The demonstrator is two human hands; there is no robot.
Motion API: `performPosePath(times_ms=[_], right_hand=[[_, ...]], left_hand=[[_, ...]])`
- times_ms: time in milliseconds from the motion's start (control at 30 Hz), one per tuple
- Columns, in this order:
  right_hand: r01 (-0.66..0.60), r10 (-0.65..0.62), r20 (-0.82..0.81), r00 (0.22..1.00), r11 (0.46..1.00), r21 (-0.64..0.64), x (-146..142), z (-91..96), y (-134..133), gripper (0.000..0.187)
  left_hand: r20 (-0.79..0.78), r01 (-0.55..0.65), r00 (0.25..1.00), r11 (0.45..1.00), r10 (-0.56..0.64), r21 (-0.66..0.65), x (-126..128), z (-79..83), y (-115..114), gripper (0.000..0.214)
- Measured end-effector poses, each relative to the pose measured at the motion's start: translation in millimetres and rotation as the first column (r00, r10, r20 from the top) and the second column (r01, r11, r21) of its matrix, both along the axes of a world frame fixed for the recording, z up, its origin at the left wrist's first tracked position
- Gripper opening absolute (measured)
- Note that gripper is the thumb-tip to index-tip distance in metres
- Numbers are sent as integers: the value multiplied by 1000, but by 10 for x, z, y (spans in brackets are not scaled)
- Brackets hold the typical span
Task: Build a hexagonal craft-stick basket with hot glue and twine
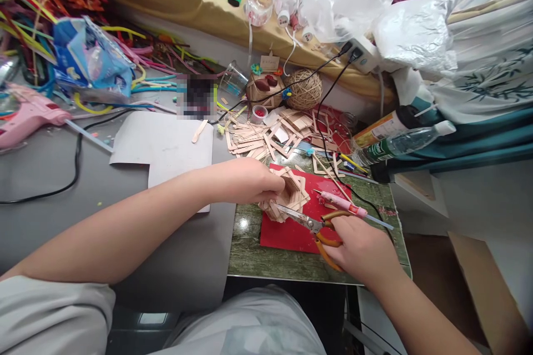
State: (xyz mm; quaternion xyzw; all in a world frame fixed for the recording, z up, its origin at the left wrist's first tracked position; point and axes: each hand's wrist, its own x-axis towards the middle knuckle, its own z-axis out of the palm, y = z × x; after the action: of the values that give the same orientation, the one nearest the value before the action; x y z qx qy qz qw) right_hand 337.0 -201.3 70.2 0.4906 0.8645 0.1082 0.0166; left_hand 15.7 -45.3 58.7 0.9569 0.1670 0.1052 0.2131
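My left hand (258, 182) is closed on the left rim of a basket-like craft (300, 191) built from stacked popsicle sticks. The craft stands over a red sheet (287, 237) on the green table. In my right hand (362, 247) are scissors (328, 227) with orange handles, my fingers through the loops. Their blades point left and reach the near side of the stick craft, close to my left fingertips. Whether anything lies between the blades I cannot tell. A pink glue gun pen (341, 202) lies just beyond the scissors, with a clear glue stick coming out of its right end.
Loose popsicle sticks (250, 138) are heaped behind the craft, near a twine ball (305, 89). Black cables (322, 105) cross the table. A water bottle (400, 144) leans at right. A larger pink glue gun (31, 116) and white card (175, 144) lie at left.
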Motion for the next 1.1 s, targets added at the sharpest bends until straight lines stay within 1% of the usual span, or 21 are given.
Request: performPosePath(times_ms=[100,200,300,400,467,533,600,633,667,700,733,767,800,833,900,933,967,1000,1033,1067,1100], right_hand=[[88,-88,-64,994,996,-2,24,-64,-170,17],[153,-159,-119,980,986,-62,55,-159,-344,13],[221,-240,-183,953,968,-118,83,-249,-499,20],[355,-386,-223,895,920,-168,125,-326,-635,28],[455,-498,-226,837,864,-216,162,-379,-717,29],[529,-587,-225,778,805,-269,195,-434,-785,28],[561,-636,-226,738,764,-319,212,-487,-834,24],[565,-647,-228,728,754,-335,214,-508,-850,22],[560,-646,-232,727,753,-344,211,-526,-860,19],[548,-637,-238,733,761,-347,206,-538,-865,17],[530,-620,-245,745,774,-346,200,-541,-867,15],[510,-599,-250,760,789,-342,193,-535,-866,15],[491,-578,-253,776,805,-332,184,-517,-863,15],[476,-557,-254,790,820,-318,171,-485,-856,15],[440,-511,-266,818,852,-283,119,-383,-826,16],[413,-478,-287,830,873,-260,74,-319,-799,15],[370,-434,-321,842,897,-243,11,-253,-761,12],[312,-377,-368,850,923,-225,-69,-191,-710,9],[259,-323,-422,847,944,-203,-165,-140,-647,8],[205,-275,-458,846,959,-196,-274,-104,-572,10],[151,-217,-504,836,974,-170,-390,-86,-487,13]], left_hand=[[1,-8,1000,1000,8,-21,4,-7,4,11],[6,-24,1000,999,25,-43,6,-19,5,11],[69,-44,996,992,52,-116,8,-34,11,16],[163,-64,982,976,100,-208,12,-27,43,20],[196,-162,959,961,207,-224,6,-15,85,22],[166,-350,912,922,376,-167,-18,-20,143,24],[66,-522,850,853,522,-11,-60,-63,207,23],[-4,-559,827,824,562,96,-82,-98,237,22],[-66,-557,814,807,577,195,-101,-137,263,20],[-98,-541,808,798,581,268,-113,-175,283,17],[-118,-519,811,797,573,309,-119,-205,296,15],[-123,-499,820,804,558,323,-116,-222,301,16],[-118,-479,838,822,532,306,-107,-222,297,20],[-105,-464,859,847,502,259,-95,-205,284,24],[-64,-408,908,908,415,96,-74,-134,230,31],[-38,-366,930,931,366,-3,-69,-94,190,35],[-21,-293,956,952,292,-87,-68,-60,144,43],[-10,-212,977,968,213,-136,-70,-39,93,63],[-21,-156,988,974,155,-161,-72,-33,41,93],[-57,-148,989,972,140,-181,-71,-44,-11,119],[-105,-165,984,967,147,-195,-65,-68,-58,135]])
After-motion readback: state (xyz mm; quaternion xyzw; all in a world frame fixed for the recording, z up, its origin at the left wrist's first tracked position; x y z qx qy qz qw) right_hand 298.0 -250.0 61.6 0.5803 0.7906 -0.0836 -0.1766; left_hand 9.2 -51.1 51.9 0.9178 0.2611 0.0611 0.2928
